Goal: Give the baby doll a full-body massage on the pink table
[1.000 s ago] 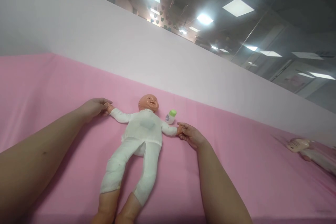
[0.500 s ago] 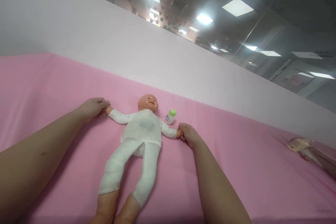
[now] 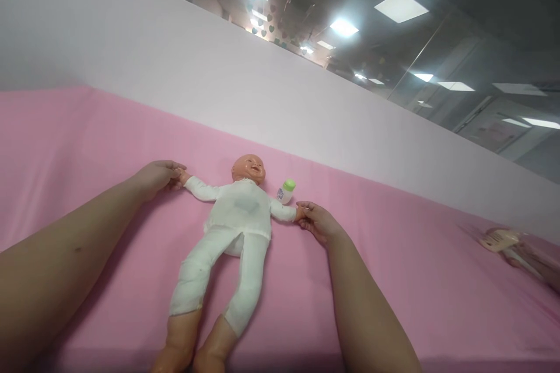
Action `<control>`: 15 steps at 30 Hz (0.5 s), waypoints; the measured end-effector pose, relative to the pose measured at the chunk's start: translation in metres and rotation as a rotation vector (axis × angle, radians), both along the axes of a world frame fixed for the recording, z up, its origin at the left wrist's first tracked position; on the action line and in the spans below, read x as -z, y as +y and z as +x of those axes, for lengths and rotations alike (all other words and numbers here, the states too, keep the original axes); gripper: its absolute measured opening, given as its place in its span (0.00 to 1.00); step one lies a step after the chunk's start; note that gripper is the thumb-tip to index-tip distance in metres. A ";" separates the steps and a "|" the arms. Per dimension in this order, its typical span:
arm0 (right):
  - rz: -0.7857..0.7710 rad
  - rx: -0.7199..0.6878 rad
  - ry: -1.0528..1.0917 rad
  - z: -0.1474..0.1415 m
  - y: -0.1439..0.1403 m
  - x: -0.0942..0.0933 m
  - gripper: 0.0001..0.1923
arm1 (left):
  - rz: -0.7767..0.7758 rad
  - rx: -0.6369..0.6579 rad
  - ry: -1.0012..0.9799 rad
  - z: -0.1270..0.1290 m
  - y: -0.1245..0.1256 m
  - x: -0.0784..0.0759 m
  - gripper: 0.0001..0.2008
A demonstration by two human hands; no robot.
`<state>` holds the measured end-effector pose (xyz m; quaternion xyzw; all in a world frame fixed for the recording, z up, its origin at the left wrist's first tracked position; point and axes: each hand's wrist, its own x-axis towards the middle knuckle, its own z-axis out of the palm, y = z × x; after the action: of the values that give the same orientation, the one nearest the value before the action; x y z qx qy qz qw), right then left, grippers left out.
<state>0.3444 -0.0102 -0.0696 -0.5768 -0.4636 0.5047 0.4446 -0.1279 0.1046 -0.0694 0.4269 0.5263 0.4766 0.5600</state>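
Arms reached forward over the pink sheet (image 3: 394, 256), both stretched nearly straight. Left hand (image 3: 155, 178) lay palm down, its fingers curled together and pinching one small hand of the doll (image 3: 238, 215); right hand (image 3: 317, 222) pinched the other between thumb and fingertips. Doll lay face up in white clothes, arms spread wide, between the two forearms. A small green-capped bottle (image 3: 286, 191) stood just beside its head.
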 end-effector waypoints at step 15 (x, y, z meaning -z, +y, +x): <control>0.011 0.050 -0.090 -0.008 0.007 0.009 0.20 | 0.054 -0.008 0.111 0.000 0.003 0.004 0.10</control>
<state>0.3368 -0.0031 -0.0790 -0.6078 -0.4713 0.4643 0.4391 -0.1282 0.1080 -0.0737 0.4658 0.5451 0.4684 0.5162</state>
